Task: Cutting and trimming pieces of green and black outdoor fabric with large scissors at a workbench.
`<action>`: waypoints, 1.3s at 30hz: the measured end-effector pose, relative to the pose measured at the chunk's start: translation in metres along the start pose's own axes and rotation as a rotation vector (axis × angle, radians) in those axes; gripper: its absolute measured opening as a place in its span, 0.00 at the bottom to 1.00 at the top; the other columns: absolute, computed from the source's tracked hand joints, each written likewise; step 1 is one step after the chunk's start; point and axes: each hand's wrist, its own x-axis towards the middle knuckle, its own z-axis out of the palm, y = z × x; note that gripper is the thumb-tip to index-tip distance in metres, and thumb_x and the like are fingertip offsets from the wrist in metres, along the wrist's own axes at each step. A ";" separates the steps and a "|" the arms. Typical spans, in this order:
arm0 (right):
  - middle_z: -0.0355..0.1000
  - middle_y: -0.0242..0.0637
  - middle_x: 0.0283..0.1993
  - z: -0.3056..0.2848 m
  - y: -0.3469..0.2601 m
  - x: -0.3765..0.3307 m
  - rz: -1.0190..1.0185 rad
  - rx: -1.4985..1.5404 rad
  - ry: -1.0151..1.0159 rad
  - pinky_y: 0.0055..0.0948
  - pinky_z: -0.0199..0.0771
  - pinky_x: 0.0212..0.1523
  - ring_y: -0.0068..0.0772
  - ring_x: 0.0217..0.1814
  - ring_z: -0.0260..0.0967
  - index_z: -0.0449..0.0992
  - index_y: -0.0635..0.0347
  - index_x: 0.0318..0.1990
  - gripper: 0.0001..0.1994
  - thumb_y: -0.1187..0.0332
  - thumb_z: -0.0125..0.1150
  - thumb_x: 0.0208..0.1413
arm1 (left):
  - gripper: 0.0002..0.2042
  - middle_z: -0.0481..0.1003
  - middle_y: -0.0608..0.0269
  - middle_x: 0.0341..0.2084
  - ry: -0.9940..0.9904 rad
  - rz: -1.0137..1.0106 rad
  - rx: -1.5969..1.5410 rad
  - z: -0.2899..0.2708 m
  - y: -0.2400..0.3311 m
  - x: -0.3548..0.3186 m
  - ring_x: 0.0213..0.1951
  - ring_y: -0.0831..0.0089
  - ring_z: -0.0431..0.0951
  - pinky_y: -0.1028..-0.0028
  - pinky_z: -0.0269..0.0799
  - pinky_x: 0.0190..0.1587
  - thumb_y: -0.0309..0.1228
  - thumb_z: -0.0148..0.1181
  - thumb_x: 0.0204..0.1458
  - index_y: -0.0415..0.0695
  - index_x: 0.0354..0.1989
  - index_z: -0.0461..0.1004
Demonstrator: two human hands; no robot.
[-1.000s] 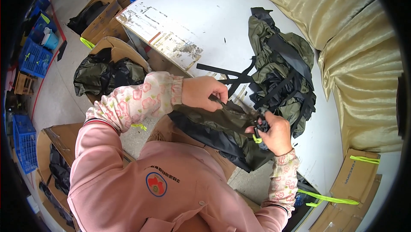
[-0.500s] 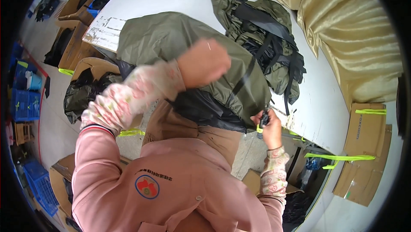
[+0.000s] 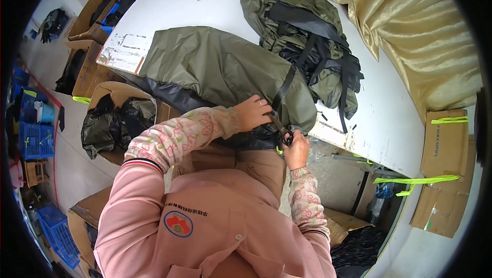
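At the near edge of the white worktop (image 3: 205, 1), an olive fabric bag (image 3: 220, 67) lies spread flat, its dark lower hem hanging over the edge toward the person. Left hand (image 3: 252, 114) rests on the bag's near right corner, fingers curled and pressing down on the fabric just beside a black strap (image 3: 285, 88) that runs up across the bag. Right hand (image 3: 296, 150) sits just below and right of the left, at the worktop edge, closed around small black scissors (image 3: 285, 135) whose tip meets the strap's lower end. The two hands are near each other, strap end between them. Cannot tell whether the blades are open.

Farther back on the worktop, well apart from the hands, a heap of olive bags (image 3: 307, 37) with tangled black straps. Gold cloth (image 3: 410, 37) drapes along the right. Left of the person, a cardboard box (image 3: 123, 119) holds more dark fabric. Blue crates (image 3: 36, 139) stand on the floor at far left.
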 end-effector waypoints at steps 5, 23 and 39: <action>0.71 0.45 0.25 -0.009 0.006 -0.004 0.032 0.101 -0.043 0.41 0.63 0.33 0.51 0.29 0.68 0.66 0.62 0.28 0.10 0.73 0.64 0.45 | 0.11 0.71 0.66 0.37 0.048 -0.059 -0.173 -0.011 -0.003 0.001 0.43 0.66 0.70 0.66 0.61 0.48 0.30 0.62 0.40 0.50 0.35 0.75; 0.69 0.35 0.26 -0.125 -0.021 0.031 -0.247 -0.164 -0.251 0.36 0.57 0.35 0.40 0.34 0.66 0.70 0.57 0.27 0.20 0.54 0.73 0.34 | 0.09 0.74 0.68 0.28 -0.285 -0.677 -1.425 -0.050 -0.013 0.012 0.31 0.85 0.72 0.82 0.69 0.37 0.25 0.62 0.48 0.36 0.38 0.74; 0.70 0.39 0.24 -0.135 -0.037 0.049 -0.346 -0.258 -0.275 0.37 0.61 0.38 0.43 0.31 0.68 0.72 0.58 0.27 0.17 0.59 0.73 0.34 | 0.09 0.74 0.67 0.29 -0.312 -0.677 -1.514 -0.049 -0.009 0.014 0.32 0.84 0.72 0.81 0.69 0.37 0.23 0.61 0.49 0.36 0.38 0.74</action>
